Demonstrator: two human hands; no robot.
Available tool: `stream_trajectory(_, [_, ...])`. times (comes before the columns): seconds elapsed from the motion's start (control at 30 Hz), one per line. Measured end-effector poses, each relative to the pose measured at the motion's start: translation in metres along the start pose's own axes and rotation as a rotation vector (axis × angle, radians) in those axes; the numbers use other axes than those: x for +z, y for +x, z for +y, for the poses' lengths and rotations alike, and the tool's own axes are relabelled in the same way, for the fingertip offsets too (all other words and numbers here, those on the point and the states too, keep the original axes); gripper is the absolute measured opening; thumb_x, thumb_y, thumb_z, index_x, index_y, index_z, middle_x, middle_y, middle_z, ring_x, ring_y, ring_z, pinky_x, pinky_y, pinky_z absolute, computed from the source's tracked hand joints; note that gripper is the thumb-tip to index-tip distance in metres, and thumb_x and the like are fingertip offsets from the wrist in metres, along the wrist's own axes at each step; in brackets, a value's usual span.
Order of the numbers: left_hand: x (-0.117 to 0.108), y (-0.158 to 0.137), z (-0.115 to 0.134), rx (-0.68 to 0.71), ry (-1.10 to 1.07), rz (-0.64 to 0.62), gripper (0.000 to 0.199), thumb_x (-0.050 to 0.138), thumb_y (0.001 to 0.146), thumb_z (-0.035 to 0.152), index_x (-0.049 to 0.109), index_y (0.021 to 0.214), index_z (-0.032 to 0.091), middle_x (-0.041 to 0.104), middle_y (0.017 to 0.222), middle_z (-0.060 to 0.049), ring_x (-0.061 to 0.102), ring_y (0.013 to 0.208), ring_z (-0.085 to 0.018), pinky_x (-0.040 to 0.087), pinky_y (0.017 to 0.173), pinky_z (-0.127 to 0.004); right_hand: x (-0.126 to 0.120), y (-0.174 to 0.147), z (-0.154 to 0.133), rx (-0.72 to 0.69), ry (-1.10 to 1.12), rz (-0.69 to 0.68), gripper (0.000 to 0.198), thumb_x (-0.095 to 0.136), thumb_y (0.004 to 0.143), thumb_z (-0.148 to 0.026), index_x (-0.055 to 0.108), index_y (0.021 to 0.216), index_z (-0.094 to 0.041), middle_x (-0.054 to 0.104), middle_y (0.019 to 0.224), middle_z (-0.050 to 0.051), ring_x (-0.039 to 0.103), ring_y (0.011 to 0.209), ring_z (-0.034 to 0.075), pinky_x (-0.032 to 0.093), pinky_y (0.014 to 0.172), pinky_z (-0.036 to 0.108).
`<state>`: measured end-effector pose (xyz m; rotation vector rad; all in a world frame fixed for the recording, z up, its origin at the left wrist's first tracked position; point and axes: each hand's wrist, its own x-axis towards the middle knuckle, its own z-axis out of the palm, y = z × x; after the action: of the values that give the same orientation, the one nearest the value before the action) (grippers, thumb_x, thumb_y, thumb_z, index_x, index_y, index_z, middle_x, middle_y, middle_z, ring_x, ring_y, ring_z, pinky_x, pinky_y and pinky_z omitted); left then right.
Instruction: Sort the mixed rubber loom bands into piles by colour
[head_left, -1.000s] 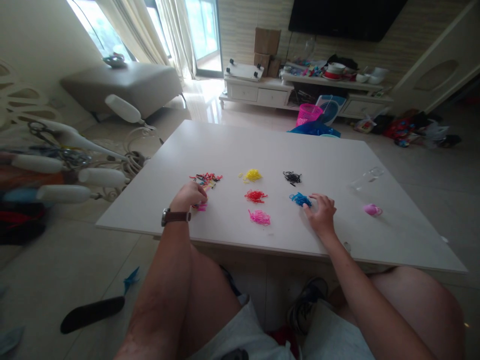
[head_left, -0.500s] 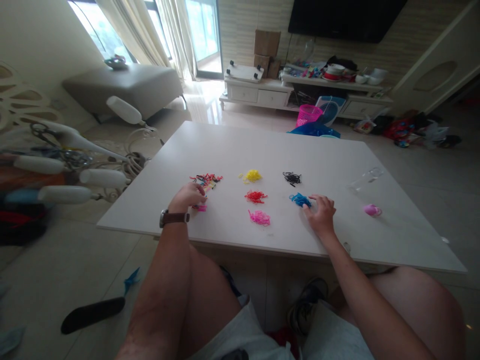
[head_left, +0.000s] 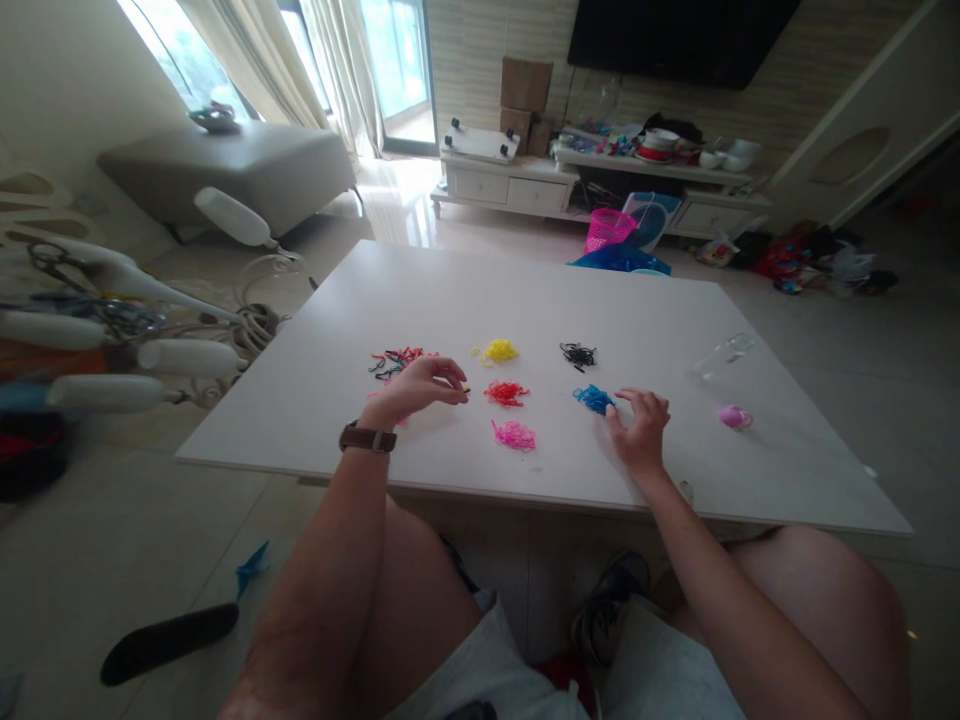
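Note:
My left hand [head_left: 426, 388], with a brown watch strap on its wrist, hovers left of the red pile of small rubber bands [head_left: 507, 393]. Its fingertips pinch a tiny yellowish and dark rubber band [head_left: 466, 390]. Partly behind this hand lies a mixed-colour pile [head_left: 397, 360]. My right hand [head_left: 641, 425] rests on the table, thumb and fingers apart, its thumb at the edge of the blue pile [head_left: 594, 399]. Between the hands are a yellow pile [head_left: 500, 350] and a pink pile [head_left: 514, 435]. A black pile [head_left: 578, 355] sits behind the blue one.
On the right of the white table [head_left: 450, 285] are a clear container [head_left: 724, 360] lying on its side and a small pink-purple object [head_left: 735, 417]. White lamp arms [head_left: 191, 357] stand close to the left edge. A pink basket [head_left: 609, 230] is beyond the far edge.
My left hand has moved right from the mixed pile toward the red pile, a small band in its fingertips. The right hand stays beside the blue pile. The view has shifted slightly.

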<state>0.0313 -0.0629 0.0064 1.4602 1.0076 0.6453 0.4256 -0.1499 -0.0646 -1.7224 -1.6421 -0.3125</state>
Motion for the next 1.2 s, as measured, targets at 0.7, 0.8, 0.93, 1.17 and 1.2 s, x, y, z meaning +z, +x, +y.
stream_trajectory(0.7, [0.062,0.034,-0.005,0.181,-0.032,-0.225,0.027,0.084,0.067,0.020,0.070,0.088,0.011,0.071,0.073,-0.004,0.067,0.070,-0.014,0.053,0.066,-0.025,0.025,0.002,-0.144,0.187,0.876,-0.494,0.018,0.069,0.086,-0.038,0.074,0.088,-0.021,0.075,0.083,0.004,0.069,0.077,0.020,0.054,0.074,0.032])
stream_trajectory(0.8, [0.065,0.035,-0.006,0.191,-0.040,-0.242,0.026,0.083,0.067,0.017,0.070,0.089,0.011,0.071,0.072,-0.004,0.067,0.068,-0.013,0.053,0.065,-0.024,0.025,0.003,-0.142,0.191,0.873,-0.463,0.014,0.070,0.084,-0.034,0.074,0.085,-0.021,0.074,0.081,0.003,0.068,0.074,0.019,0.054,0.072,0.031])
stream_trajectory(0.93, [0.070,0.038,-0.011,0.192,-0.030,-0.263,0.025,0.080,0.064,0.012,0.070,0.087,0.012,0.071,0.072,-0.003,0.067,0.068,-0.013,0.052,0.065,-0.024,0.025,0.004,-0.139,0.227,0.854,-0.407,0.012,0.071,0.080,-0.032,0.072,0.081,-0.020,0.073,0.076,0.003,0.066,0.068,0.018,0.053,0.067,0.030])
stream_trajectory(1.17, [0.079,0.037,-0.015,0.142,0.152,-0.263,0.026,0.073,0.062,0.009,0.071,0.088,0.013,0.073,0.069,-0.004,0.067,0.061,-0.016,0.049,0.056,-0.024,0.021,0.011,-0.118,0.295,0.722,-0.302,0.017,0.070,0.079,-0.036,0.069,0.077,-0.019,0.070,0.073,0.002,0.063,0.066,0.017,0.052,0.066,0.031])
stream_trajectory(1.2, [0.080,0.037,-0.014,0.141,0.175,-0.268,0.025,0.073,0.063,0.009,0.071,0.087,0.013,0.074,0.070,-0.005,0.067,0.062,-0.016,0.049,0.057,-0.024,0.020,0.012,-0.113,0.303,0.711,-0.299,0.018,0.070,0.079,-0.037,0.069,0.077,-0.019,0.070,0.073,0.002,0.063,0.067,0.017,0.052,0.067,0.031])
